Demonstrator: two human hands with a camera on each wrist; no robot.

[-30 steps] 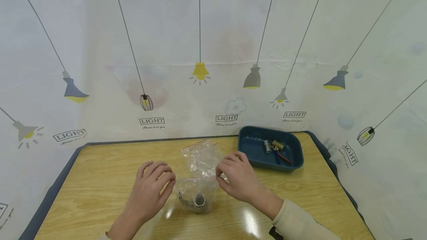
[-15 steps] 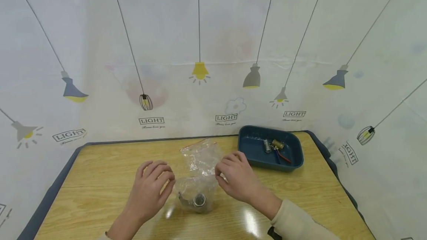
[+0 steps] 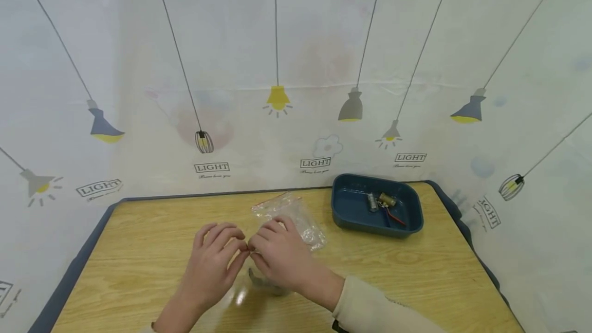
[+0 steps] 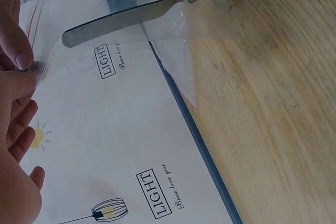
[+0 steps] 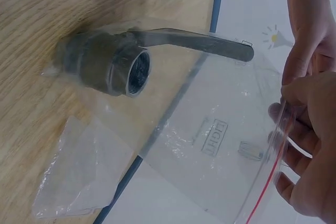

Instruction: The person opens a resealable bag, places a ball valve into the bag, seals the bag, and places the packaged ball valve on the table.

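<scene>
A metal ball valve [image 5: 100,64] with a long flat lever handle [image 4: 121,22] is inside a clear zip bag [image 5: 210,98] with a red line along its top. In the head view the valve [image 3: 265,284] shows low on the wooden table, partly hidden by my right hand. My left hand [image 3: 210,266] pinches the bag's top corner between thumb and forefinger. Right beside it, my right hand [image 3: 287,261] pinches the zip edge, fingertips meeting the left ones. The other fingers of both hands are bent. The bag's upper part stands raised, with the valve at its bottom.
A second clear zip bag [image 3: 305,222] lies flat on the table [image 3: 148,251] behind my hands. At the back right stands a blue tray [image 3: 351,220] holding small metal fittings [image 3: 384,202], one with a red handle. A lamp-patterned curtain [image 3: 259,153] surrounds the table.
My right hand has moved left along the bag's top edge, from the right corner to the left hand, and now covers part of the valve. The left hand has barely moved.
</scene>
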